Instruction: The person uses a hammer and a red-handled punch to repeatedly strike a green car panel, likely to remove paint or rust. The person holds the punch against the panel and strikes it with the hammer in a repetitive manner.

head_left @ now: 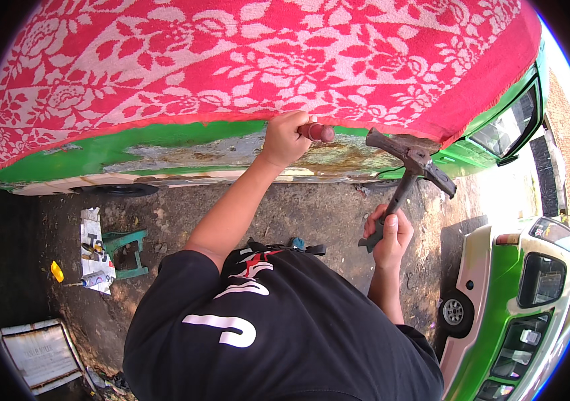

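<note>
My left hand grips a reddish-brown handled tool, a chisel or punch, pressed against the rusty, bare-metal strip along the side of a green vehicle. My right hand holds the dark handle of a hammer, whose rusty head is raised just right of the tool, close to the body panel. A red and white flowered cloth covers the vehicle above the worked strip. The tool's tip is hidden behind my fingers.
A second green and white vehicle stands at the right. On the dirt ground at left lie a green stool, a paper with spray cans, a yellow object and a white metal panel.
</note>
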Tool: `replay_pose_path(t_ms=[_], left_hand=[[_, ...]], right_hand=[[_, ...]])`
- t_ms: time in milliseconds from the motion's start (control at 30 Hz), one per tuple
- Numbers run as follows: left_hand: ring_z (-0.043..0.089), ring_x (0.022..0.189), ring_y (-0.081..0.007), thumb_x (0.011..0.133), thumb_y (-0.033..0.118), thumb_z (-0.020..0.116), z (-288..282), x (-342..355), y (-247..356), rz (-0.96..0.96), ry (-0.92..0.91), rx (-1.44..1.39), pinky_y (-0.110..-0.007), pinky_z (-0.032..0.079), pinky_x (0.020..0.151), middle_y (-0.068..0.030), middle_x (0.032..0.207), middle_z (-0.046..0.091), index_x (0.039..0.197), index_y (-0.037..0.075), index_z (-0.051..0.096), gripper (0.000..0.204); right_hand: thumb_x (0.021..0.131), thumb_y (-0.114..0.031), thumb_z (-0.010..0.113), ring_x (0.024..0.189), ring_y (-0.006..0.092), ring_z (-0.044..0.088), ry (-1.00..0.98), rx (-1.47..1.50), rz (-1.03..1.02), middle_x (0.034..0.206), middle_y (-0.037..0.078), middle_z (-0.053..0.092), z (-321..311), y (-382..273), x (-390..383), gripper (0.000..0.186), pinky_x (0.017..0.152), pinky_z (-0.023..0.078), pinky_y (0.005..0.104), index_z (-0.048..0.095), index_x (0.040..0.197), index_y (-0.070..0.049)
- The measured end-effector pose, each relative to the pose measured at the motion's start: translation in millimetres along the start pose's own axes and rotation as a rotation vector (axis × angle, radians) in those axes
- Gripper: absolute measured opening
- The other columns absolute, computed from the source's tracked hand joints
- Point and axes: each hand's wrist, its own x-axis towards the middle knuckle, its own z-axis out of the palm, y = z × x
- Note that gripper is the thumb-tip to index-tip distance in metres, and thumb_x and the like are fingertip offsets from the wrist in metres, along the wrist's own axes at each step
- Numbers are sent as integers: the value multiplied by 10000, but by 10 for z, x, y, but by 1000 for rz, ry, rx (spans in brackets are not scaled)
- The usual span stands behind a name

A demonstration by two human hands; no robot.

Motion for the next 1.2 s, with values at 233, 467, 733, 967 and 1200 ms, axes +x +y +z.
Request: replay_pose_path(t_ms=[233,467,733,967,1200], left_hand=[[421,481,-245,824,122,717,-43,-194,-278,-111,-28,108,-346,355,481,-118,568,475,644,3,484,317],[361,466,-264,734,-6,676,-50,-350,-70,232,-77,41,-385,293,448,-87,539,323,575,40,337,377],[356,463,-263,716,-6,664,-143,-332,-51,326,-84,16,-387,286,440,-81,546,304,571,46,320,377],[365,462,-262,722,-9,653,-123,-304,-29,331,-80,2,-386,289,438,-82,547,313,570,46,325,365],[356,455,-262,727,-14,645,-117,-285,-22,329,-68,-3,-385,288,439,-80,538,305,568,44,330,357]], right_hand=[[962,-285,609,482,72,474,-58,-465,185,527,-4,492,58,66,-10,338,456,369,262,607,791,7],[1016,-340,494,519,100,493,6,-26,230,592,30,524,-69,251,-83,411,494,388,248,574,796,-3],[1016,-336,493,521,104,494,34,-3,254,593,35,522,-97,229,-25,401,493,390,249,569,803,-4],[1010,-338,504,526,102,498,19,4,272,597,32,525,-90,266,-42,400,496,394,248,580,805,-3],[1011,-329,502,524,98,492,17,3,270,599,28,524,-101,266,-39,394,497,390,247,582,803,-4]])
